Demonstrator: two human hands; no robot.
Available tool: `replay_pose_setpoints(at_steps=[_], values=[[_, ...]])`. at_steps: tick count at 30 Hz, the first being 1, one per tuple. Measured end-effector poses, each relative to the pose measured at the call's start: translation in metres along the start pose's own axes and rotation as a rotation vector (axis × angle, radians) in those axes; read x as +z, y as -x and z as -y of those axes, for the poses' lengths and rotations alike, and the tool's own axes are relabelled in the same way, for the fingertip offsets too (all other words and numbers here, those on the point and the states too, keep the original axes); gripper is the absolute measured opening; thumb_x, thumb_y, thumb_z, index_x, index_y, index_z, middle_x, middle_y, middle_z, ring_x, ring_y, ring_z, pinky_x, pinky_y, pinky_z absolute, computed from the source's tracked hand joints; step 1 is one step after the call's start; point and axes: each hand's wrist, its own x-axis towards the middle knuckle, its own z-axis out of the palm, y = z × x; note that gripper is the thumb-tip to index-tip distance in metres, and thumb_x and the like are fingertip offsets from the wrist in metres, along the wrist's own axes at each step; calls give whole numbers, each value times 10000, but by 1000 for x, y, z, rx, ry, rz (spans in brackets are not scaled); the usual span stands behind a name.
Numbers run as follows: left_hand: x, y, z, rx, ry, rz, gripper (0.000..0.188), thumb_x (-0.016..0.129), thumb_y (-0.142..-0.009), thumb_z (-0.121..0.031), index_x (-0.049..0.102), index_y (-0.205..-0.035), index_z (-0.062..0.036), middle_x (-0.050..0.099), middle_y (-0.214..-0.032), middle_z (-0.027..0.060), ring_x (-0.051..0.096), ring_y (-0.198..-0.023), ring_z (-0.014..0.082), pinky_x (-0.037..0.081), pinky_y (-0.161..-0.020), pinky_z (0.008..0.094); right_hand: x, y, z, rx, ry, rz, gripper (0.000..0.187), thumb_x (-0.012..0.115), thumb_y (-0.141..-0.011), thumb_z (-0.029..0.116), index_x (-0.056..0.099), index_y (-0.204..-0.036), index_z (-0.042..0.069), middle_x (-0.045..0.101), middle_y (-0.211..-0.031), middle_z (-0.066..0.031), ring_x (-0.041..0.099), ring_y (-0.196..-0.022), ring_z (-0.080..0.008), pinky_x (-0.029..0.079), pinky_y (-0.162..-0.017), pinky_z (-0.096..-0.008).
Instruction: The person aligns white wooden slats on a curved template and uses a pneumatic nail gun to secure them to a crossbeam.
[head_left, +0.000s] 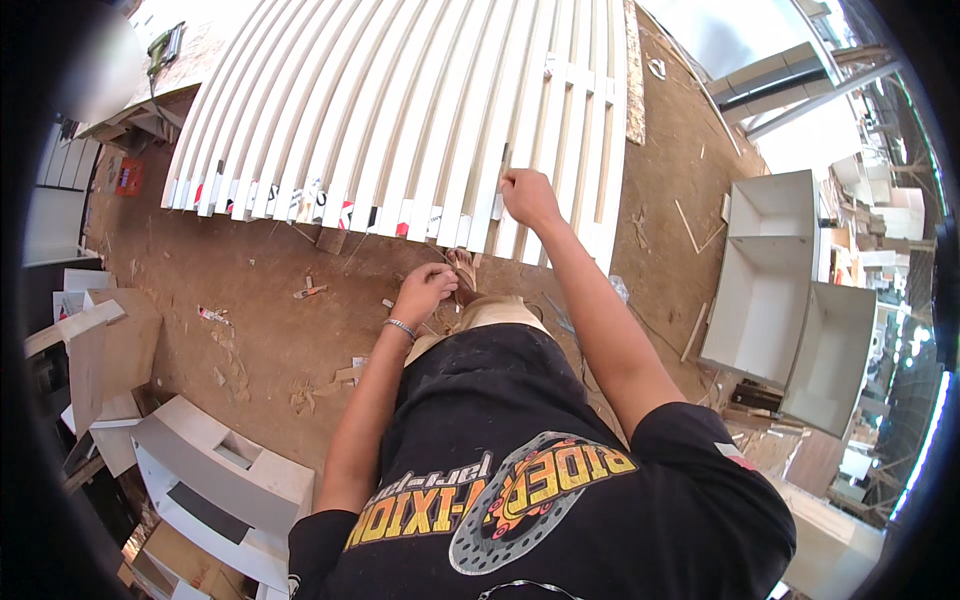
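Long white slats (400, 110) lie side by side in front of me, with narrow gaps between them. Over the near part of the slats, on the right, my right hand (530, 198) is closed around a thin tool (505, 155) with a dark end; the fingers hide its kind. My left hand (428, 290) hangs just short of the slats' near ends, above my foot (462, 265). Its fingers are curled together, and whatever they may hold cannot be made out. Red and black marked patches show on several slat ends.
White open cabinet boxes (770, 270) stand at the right. A curved white furniture piece (220, 480) is at the lower left, below wooden panels (120, 340). Scraps and a tube (213, 316) litter the brown floor (260, 350). A green power tool (165, 48) rests at upper left.
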Motion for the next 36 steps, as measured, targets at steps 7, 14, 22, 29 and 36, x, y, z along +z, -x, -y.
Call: replay_pose_setpoints(at_steps=[7, 14, 22, 29, 36], values=[[67, 28, -64, 424, -662, -42, 263, 695, -954, -202, 695, -1135, -11, 760, -1000, 142, 740, -924, 250, 571, -821, 357, -24, -49, -15, -52, 73, -61, 244, 610, -915, 132, 715, -1103, 19, 668, -1162, -211, 651, -1112, -378, 547, -943, -469], [70, 3, -105, 510, -801, -68, 290, 712, -934, -223, 696, -1136, -15, 751, -1019, 155, 733, -882, 270, 570, -796, 375, -13, -50, -2, -131, 323, -7, 198, 641, -852, 62, 717, -1029, 12, 617, -1115, -171, 633, -1124, -348, 602, -895, -440], [68, 1, -107, 394, -737, -124, 310, 707, -939, -220, 690, -1168, -11, 752, -1002, 155, 729, -855, 241, 570, -795, 365, -8, -65, -8, -121, 280, 27, 143, 679, -806, 10, 720, -942, -5, 609, -1139, -196, 654, -1083, -343, 623, -818, -413], [80, 0, -93, 441, -745, -98, 291, 712, -926, -190, 692, -1150, -5, 747, -1008, 154, 724, -840, 249, 571, -773, 364, -21, -101, -12, -45, 241, 217, 117, 659, -788, 49, 718, -866, -16, 715, -942, -225, 715, -948, -383, 602, -809, -453], [74, -17, -97, 592, -835, -151, 272, 694, -931, -169, 699, -1161, -25, 716, -1022, 154, 707, -838, 294, 569, -780, 401, -26, -77, -34, 135, -314, -26, 150, 659, -815, 84, 724, -891, -27, 742, -952, -233, 747, -908, -331, 608, -779, -400]])
